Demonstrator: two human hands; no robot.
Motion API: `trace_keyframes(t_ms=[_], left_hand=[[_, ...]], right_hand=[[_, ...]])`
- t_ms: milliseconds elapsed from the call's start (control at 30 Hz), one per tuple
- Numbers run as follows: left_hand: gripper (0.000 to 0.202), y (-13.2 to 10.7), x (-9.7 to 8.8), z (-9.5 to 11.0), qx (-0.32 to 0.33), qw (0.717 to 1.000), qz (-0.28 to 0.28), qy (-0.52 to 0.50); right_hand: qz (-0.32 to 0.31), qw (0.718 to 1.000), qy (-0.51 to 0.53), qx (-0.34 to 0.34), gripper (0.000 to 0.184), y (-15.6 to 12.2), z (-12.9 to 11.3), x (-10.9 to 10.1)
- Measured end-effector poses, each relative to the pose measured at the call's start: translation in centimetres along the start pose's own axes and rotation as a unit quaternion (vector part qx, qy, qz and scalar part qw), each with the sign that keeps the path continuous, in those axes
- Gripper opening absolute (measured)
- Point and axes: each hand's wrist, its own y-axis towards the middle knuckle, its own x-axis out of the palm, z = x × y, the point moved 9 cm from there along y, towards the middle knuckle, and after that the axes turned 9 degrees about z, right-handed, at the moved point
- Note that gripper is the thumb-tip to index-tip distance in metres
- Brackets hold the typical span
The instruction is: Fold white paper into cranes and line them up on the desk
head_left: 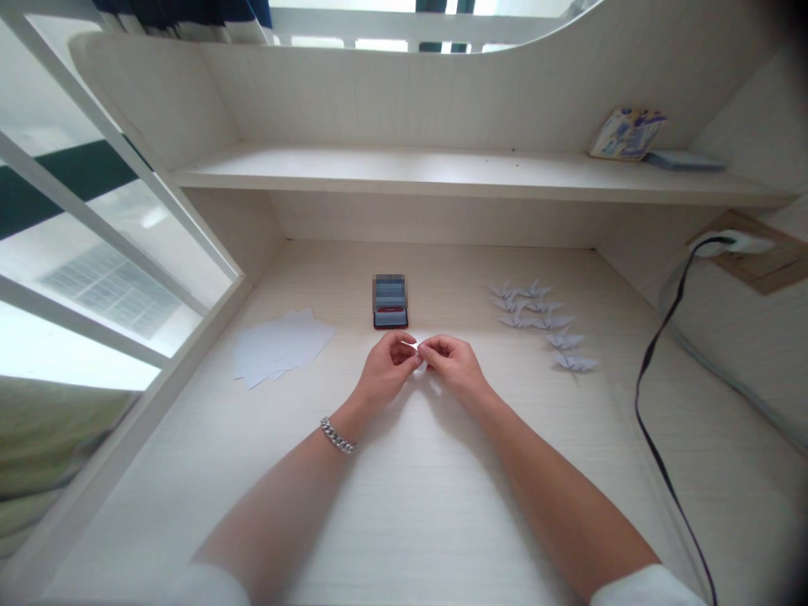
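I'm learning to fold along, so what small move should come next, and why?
Probably press a crease with the right hand while the left hand steadies the small white paper. Both hands meet at it, pinching, and the folded paper birds lying at the right suggest more shaping of this kind, though the hands hide most of the piece.

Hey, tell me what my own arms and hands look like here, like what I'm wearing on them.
Your left hand and right hand are ungloved. A silver-coloured chain-link bracelet circles the left wrist; the right wrist is bare. White sleeves show near the bottom edge, leaving both forearms uncovered.
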Motion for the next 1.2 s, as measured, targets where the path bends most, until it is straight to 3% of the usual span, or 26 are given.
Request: trace_keyframes(t_ms=[167,433,667,933,1200], left_hand=[[0.039,0.8,-1.9,-1.3,-0.038,0.994,0.088,-0.051],[0.037,0.5,-0.9,-0.7,-0.023,0.998,0.04,-0.038],[0.038,0.8,-2.0,-1.2,-0.023,0.995,0.091,-0.043],[0.041,0.8,-1.9,-1.2,-0.028,0.994,0.079,-0.074],[0.043,0.9,-2.9,-1.4,-0.042,0.99,0.117,-0.071]], right_hand=[[-0.051,0.996,0.046,0.05,0.034,-0.1,1.1,1.2],[-0.013,0.999,-0.033,0.031,0.023,-0.1,0.8,0.3],[-0.05,0.997,0.027,0.05,0.028,-0.3,1.3,1.5],[-0.033,0.991,-0.129,-0.029,0.023,-0.6,0.3,0.9],[-0.071,0.991,-0.108,-0.017,0.024,-1.1,0.4,1.7]])
